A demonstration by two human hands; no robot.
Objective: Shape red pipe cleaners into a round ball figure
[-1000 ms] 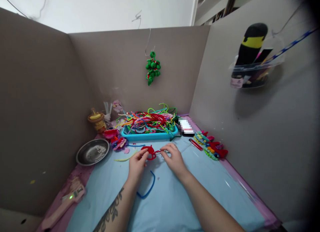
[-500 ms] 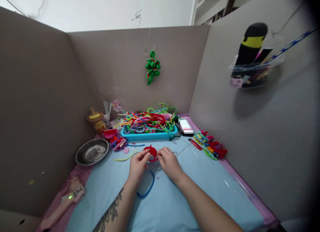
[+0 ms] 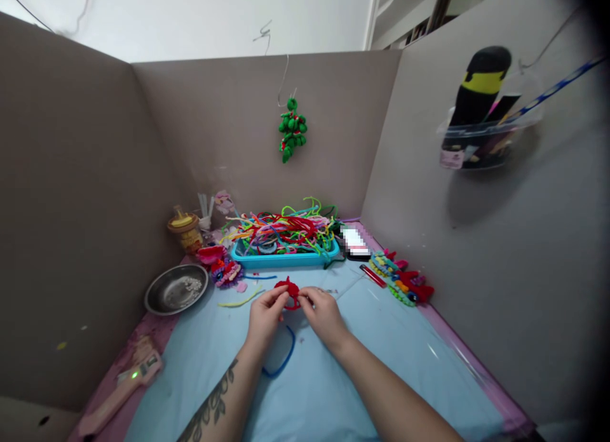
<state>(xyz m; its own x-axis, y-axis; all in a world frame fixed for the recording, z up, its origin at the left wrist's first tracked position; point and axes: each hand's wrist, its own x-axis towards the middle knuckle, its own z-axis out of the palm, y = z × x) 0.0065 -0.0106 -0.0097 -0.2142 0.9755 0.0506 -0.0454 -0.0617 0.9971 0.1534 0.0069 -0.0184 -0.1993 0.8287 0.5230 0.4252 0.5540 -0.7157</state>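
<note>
A small red pipe-cleaner piece [image 3: 288, 291], coiled into a loop, is pinched between both my hands over the light blue mat [image 3: 333, 378]. My left hand [image 3: 264, 318] grips its left side with closed fingers. On its right side my right hand [image 3: 324, 314] pinches it with thumb and fingertips. A blue pipe cleaner [image 3: 282, 356] lies bent on the mat just below my left hand.
A blue tray [image 3: 286, 258] heaped with coloured pipe cleaners stands behind. A metal bowl [image 3: 176, 288] and a pink glue gun [image 3: 124, 388] sit at left. Finished coloured pieces [image 3: 403, 282] lie at right. Cardboard walls enclose the desk; a green ornament [image 3: 291, 129] hangs on the back wall.
My right hand has slid left along the red piece, closing up against my left hand. The red coil stays in the same spot.
</note>
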